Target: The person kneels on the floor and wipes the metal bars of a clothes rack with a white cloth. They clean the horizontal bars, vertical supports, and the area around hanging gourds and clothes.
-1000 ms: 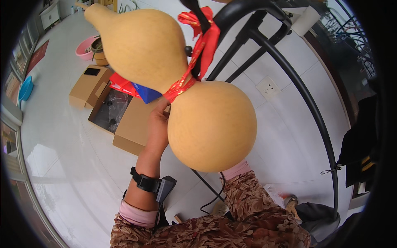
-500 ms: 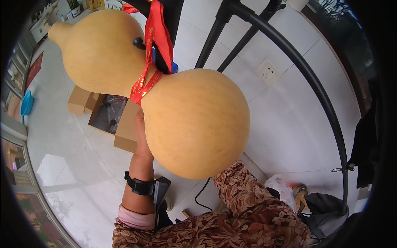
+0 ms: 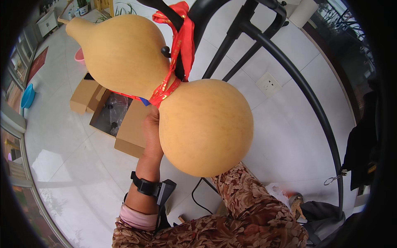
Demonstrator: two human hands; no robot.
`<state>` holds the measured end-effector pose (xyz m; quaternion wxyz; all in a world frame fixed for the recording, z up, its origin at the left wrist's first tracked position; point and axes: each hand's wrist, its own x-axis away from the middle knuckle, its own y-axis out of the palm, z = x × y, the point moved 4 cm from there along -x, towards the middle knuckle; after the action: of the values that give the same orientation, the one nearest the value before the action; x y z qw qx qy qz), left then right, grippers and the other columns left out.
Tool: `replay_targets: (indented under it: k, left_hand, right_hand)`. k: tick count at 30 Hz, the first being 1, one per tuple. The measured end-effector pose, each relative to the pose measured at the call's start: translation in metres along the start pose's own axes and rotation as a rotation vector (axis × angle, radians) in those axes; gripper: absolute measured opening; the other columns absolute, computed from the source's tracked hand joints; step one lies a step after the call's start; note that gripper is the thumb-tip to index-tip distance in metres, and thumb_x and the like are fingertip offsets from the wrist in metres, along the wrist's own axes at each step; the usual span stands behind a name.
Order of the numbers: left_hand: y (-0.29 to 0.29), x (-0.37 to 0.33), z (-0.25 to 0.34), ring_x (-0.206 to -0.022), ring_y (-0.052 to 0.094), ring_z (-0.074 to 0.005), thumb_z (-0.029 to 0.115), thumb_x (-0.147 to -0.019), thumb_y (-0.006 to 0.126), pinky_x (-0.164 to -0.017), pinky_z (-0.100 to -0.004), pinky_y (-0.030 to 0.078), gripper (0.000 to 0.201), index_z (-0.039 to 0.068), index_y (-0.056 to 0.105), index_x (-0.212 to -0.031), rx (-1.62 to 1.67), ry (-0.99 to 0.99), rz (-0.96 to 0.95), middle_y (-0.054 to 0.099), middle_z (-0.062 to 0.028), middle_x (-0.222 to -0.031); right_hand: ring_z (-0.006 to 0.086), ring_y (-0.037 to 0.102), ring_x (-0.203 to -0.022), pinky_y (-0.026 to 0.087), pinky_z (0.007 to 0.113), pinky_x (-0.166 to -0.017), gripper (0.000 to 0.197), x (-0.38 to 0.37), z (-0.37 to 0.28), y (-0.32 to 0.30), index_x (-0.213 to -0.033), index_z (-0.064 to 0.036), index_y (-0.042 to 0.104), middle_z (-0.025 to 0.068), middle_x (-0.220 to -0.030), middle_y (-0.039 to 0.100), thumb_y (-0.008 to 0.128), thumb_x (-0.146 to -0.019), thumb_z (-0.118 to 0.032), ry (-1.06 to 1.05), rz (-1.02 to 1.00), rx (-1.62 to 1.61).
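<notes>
Gourd, big and tan, leaned close before the person, its stem end up and leftward. The left hand was pressed against the gourd's far side near its waist; its fingers were hidden, so I couldn't tell how closely they gripped. The patterned right sleeve reached under the gourd's lower bulb, that hand and its hold out of my sight. Around the gourd's waist went a red ribbon. Right of the gourd curved a black tubular frame. Beyond the gourd, leftward, sat an open cardboard box; farther left, a blue basin.
</notes>
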<state>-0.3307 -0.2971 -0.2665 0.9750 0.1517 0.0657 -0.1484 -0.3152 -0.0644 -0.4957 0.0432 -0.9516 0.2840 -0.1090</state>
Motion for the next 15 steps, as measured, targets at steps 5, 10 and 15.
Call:
replay_targets:
  k: [5,10,15]
  left_hand:
    - [0.002,0.001,0.009,-0.095,0.067,-0.0137,0.006,-0.095,0.071,-0.082,-0.0303,0.055,0.033,0.002,0.068,-0.127,-0.075,-0.094,0.017,0.074,-0.0071,-0.112]
    - [0.002,-0.005,0.004,-0.096,0.069,-0.016,0.014,-0.093,0.077,-0.085,-0.0319,0.055,0.034,0.003,0.07,-0.124,-0.128,-0.046,0.089,0.076,-0.0087,-0.106]
    - [0.0,-0.006,0.001,-0.096,0.069,-0.0152,0.015,-0.093,0.077,-0.086,-0.0313,0.054,0.035,0.003,0.07,-0.124,-0.152,-0.054,0.053,0.075,-0.0098,-0.109]
  right_hand:
    - [0.0209,0.061,-0.117,0.051,0.034,-0.096,0.061,0.038,-0.04,-0.003,-0.144,-0.0021,0.049,0.0131,-0.135,0.061,0.073,-0.094,-0.027,0.034,-0.064,-0.156]
    - [0.0212,0.06,-0.119,0.051,0.034,-0.097,0.061,0.065,-0.147,-0.024,-0.146,-0.0025,0.048,0.0134,-0.137,0.06,0.072,-0.095,-0.028,-0.112,-0.078,-0.358]
    - [0.0215,0.06,-0.12,0.052,0.035,-0.098,0.059,0.069,-0.294,-0.06,-0.147,-0.0028,0.047,0.0147,-0.14,0.057,0.068,-0.097,-0.026,-0.511,-0.067,-0.34]
